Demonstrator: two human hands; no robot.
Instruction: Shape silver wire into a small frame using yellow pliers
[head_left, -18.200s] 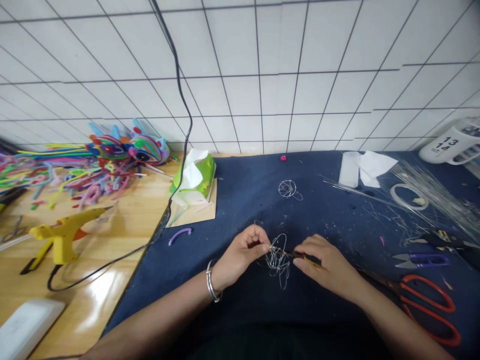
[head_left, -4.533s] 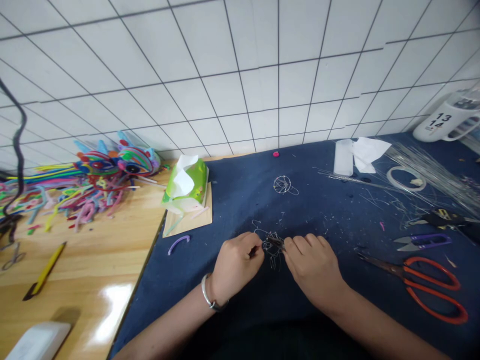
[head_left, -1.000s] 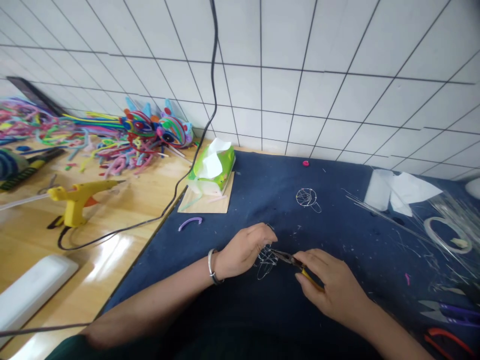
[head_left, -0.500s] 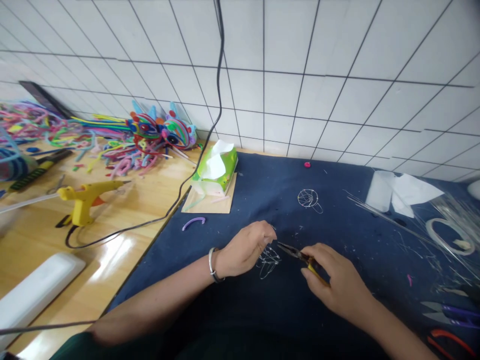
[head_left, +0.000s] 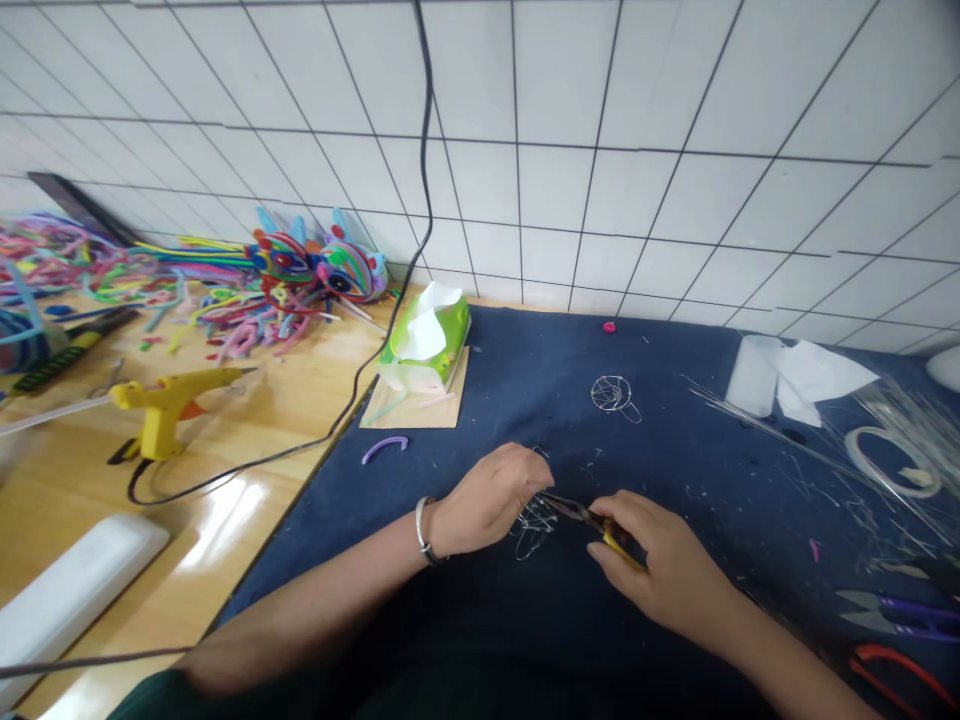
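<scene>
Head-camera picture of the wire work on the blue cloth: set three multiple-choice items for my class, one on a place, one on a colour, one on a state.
1. Where does the glue gun lie?
A. on the wooden table, left of the blue cloth
B. on the blue cloth
C. on the tissue pack

2. What colour are the handles of the pliers?
A. purple
B. yellow
C. white

3. What is the left hand doing?
A. lying flat and open
B. holding scissors
C. pinching the wire piece

Answers:
1 A, it rests on bare wood.
2 B, yellow shows inside the right hand.
3 C, its fingers close on the wire.
</scene>
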